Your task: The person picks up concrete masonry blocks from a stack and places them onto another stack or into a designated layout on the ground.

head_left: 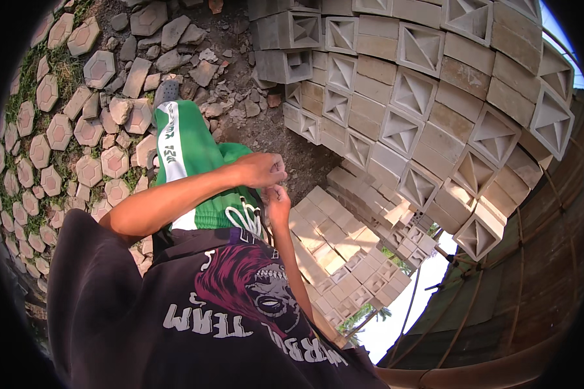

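Observation:
My left hand (261, 170) is in front of the green trousers (204, 152), its fingers curled in toward the palm. Just below it, close to its fingertips, my right hand (278, 202) is closed too, fingers bent and pressed together. Whatever they pinch, if anything, is too small to make out. A white drawstring (245, 219) hangs in loops from the trousers' waist, beside my right wrist. The dark printed T-shirt (175, 285) covers my body below the hands. One grey clog (167, 93) shows at the end of the trouser leg.
Stacked concrete vent blocks (402, 84) rise on the right, with lower block stacks (334, 240) beyond my right arm. Hexagonal pavers (60, 132) cover the left ground. Broken stones (204, 72) lie around my foot. A brown roof with poles (499, 292) fills the lower right.

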Available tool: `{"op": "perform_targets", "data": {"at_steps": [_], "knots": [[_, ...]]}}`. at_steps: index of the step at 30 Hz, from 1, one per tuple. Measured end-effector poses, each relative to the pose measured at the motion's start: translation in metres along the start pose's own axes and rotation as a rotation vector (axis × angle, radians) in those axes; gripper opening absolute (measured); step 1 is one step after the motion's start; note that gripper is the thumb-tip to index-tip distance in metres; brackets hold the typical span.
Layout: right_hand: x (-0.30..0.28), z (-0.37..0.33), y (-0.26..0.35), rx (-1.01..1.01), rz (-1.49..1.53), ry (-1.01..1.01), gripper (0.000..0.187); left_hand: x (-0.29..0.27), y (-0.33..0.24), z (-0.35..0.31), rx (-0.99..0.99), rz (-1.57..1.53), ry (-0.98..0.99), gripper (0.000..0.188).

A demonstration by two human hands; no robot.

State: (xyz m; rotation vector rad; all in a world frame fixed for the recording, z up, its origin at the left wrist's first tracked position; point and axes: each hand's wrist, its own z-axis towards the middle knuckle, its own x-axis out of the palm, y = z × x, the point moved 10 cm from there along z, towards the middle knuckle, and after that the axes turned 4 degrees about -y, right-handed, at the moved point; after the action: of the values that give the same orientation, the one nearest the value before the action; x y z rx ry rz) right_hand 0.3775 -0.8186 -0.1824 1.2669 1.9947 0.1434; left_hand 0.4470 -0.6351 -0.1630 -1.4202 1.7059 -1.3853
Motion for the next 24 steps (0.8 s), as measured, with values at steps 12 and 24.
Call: {"op": "perform_targets", "data": {"at_steps": [12, 24], "knots": [[-0.143, 0.219, -0.007, -0.189, -0.342, 0.073, 0.026, 0.039, 0.08, 0.093, -0.31, -0.279, -0.555, 0.034], [-0.158, 0.474, -0.103, 0.141, -0.211, 0.396, 0.027, 0.122, 0.189, 0.247, -0.597, -0.246, -0.692, 0.029]]}}
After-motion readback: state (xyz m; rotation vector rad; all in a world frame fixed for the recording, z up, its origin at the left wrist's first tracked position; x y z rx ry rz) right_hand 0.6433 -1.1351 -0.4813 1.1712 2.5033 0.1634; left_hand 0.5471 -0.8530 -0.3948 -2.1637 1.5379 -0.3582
